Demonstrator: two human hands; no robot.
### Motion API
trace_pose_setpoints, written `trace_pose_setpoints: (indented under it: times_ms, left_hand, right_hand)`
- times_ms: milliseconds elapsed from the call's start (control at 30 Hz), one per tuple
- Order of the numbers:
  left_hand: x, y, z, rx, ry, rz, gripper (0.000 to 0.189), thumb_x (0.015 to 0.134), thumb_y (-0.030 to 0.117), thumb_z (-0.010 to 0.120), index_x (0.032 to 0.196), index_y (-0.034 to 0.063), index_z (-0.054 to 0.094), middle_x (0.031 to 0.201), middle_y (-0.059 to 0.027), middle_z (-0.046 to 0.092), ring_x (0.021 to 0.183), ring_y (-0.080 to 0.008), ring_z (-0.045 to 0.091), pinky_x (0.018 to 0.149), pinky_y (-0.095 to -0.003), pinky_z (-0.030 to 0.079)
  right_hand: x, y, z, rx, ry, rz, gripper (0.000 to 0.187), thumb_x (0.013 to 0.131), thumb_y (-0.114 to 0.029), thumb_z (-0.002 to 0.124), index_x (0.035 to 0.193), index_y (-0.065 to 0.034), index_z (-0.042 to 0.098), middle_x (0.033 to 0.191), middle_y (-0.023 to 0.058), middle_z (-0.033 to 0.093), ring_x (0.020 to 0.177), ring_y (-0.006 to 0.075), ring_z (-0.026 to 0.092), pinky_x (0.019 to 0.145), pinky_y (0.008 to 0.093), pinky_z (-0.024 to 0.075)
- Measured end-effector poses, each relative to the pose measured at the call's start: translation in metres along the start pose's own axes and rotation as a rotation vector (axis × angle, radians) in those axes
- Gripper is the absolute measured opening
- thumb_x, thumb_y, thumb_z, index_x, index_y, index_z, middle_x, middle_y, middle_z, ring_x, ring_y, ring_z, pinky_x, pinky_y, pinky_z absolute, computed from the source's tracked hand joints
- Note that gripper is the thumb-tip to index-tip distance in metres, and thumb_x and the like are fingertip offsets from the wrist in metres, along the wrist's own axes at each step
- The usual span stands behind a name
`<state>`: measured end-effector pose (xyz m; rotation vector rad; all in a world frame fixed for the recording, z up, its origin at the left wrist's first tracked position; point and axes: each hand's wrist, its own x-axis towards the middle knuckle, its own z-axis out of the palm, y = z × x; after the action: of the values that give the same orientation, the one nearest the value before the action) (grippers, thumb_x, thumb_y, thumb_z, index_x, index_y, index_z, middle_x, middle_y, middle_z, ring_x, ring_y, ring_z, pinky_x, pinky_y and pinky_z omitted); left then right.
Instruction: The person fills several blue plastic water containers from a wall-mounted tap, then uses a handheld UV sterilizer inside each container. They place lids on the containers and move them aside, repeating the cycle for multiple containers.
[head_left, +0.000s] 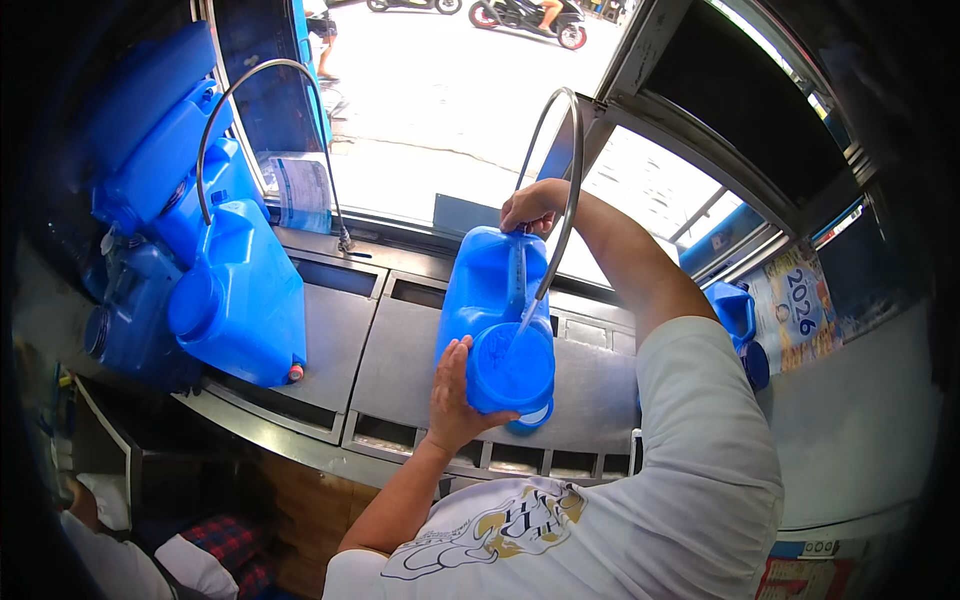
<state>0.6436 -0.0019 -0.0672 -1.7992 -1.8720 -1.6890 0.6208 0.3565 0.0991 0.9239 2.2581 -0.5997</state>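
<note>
A blue plastic water jug (491, 270) stands before me on the stainless steel counter, its wide mouth (512, 367) towards me. Water runs into the mouth from a curved metal filler tube (576, 172). My left hand (454, 397) grips the side of the mouth, thumb low and fingers up along the wall. At the jug's far end my right hand (534, 208) pinches the small vent cap behind the handle; the fingers hide most of it. A blue ring-shaped lid (534, 418) shows partly below the mouth.
Another blue jug (259, 300), capped in front, stands left with a second filler tube (281, 63) reaching it. Several blue containers (161, 142) are stacked beyond. The steel counter (397, 360) has slotted drains. A person's sleeve (112, 555) shows lower left; motorcycles (525, 19) are outside.
</note>
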Motion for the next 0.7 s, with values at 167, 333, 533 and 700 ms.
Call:
trace_pose_setpoints:
  times_ms: [167, 333, 533, 700]
  left_hand:
    - [0.001, -0.001, 0.000, -0.020, 0.014, -0.022, 0.134, 0.056, 0.058, 0.091, 0.155, 0.0045, 0.017, 0.151, -0.0215, 0.040, 0.138, -0.0452, 0.040, 0.113, -0.0535, 0.035]
    - [0.002, 0.001, -0.003, 0.051, -0.029, -0.002, 0.138, 0.056, 0.060, 0.090, 0.155, 0.0025, 0.013, 0.149, -0.0251, 0.041, 0.134, -0.0473, 0.043, 0.112, -0.0541, 0.035]
    - [0.004, 0.002, -0.001, 0.022, -0.001, 0.008, 0.137, 0.054, 0.056, 0.092, 0.155, 0.0045, 0.015, 0.150, -0.0225, 0.040, 0.136, -0.0465, 0.040, 0.112, -0.0545, 0.036]
    - [0.002, 0.002, -0.002, 0.013, 0.004, 0.004, 0.136, 0.054, 0.054, 0.093, 0.155, 0.0050, 0.017, 0.151, -0.0216, 0.040, 0.136, -0.0464, 0.040, 0.112, -0.0548, 0.036]
  right_hand:
    - [0.009, 0.002, -0.002, -0.044, 0.019, 0.120, 0.052, 0.092, -0.056, 0.061, 0.090, -0.0049, 0.071, 0.066, 0.0066, 0.058, 0.052, 0.0154, 0.056, 0.042, 0.0305, 0.0397]
    - [0.008, 0.007, -0.004, 0.078, -0.131, 0.015, 0.029, 0.098, -0.038, 0.059, 0.110, -0.0111, 0.059, 0.067, -0.0022, 0.053, 0.049, 0.0086, 0.047, 0.044, 0.0271, 0.0408]
    - [0.010, 0.009, 0.003, -0.114, 0.019, 0.086, 0.051, 0.097, -0.053, 0.056, 0.086, -0.0053, 0.068, 0.066, 0.0034, 0.056, 0.050, 0.0126, 0.054, 0.043, 0.0283, 0.0422]
    - [0.012, 0.018, 0.017, -0.291, 0.335, -0.238, 0.056, 0.095, -0.056, 0.053, 0.105, -0.0036, 0.072, 0.091, 0.0161, 0.071, 0.082, 0.0281, 0.069, 0.071, 0.0387, 0.0544]
